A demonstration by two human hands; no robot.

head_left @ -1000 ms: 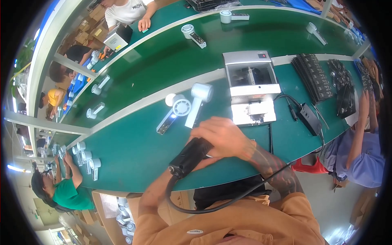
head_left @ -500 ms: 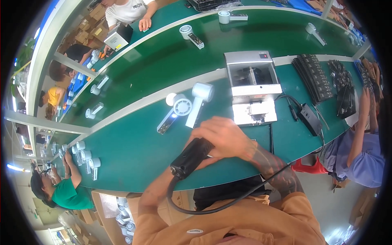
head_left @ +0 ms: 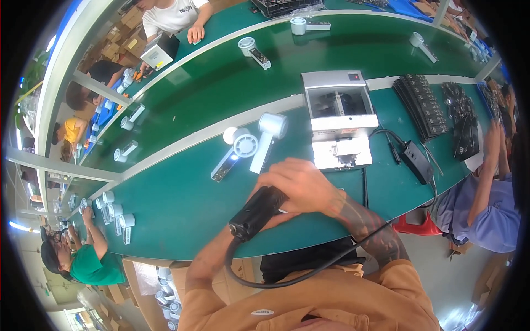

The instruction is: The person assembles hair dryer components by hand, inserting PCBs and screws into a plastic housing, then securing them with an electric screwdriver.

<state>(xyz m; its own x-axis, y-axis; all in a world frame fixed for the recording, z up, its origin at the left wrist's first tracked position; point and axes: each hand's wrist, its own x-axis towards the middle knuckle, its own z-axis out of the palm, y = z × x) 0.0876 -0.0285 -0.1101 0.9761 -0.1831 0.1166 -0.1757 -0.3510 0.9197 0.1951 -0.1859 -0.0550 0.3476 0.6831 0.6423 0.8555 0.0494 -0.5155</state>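
Note:
My right hand (head_left: 301, 185) lies bent over the front end of a black cylindrical device (head_left: 255, 215), its fingers curled down. What those fingers close on is hidden. My left hand (head_left: 276, 220) is mostly covered by the device and the right hand, so its fingers do not show. A thick black cable runs from the device across my front. Just beyond my hands, two pale blue handheld fans lie on the green table: one fan (head_left: 245, 145) with a lit spot and bared circuitry in its handle, the other fan (head_left: 272, 126) with its handle toward my fingers.
A grey-and-white machine (head_left: 339, 118) stands right of the fans. Farther right are a black power adapter (head_left: 417, 160) and stacked dark circuit boards (head_left: 422, 107). A green conveyor (head_left: 199, 83) carries several fans behind a pale rail. Co-workers sit left, right and opposite.
Fans on the conveyor have slid slightly left. The view has shifted a little. At the left, the green-shirted co-worker's hand has moved at a fan. My hands keep their pose.

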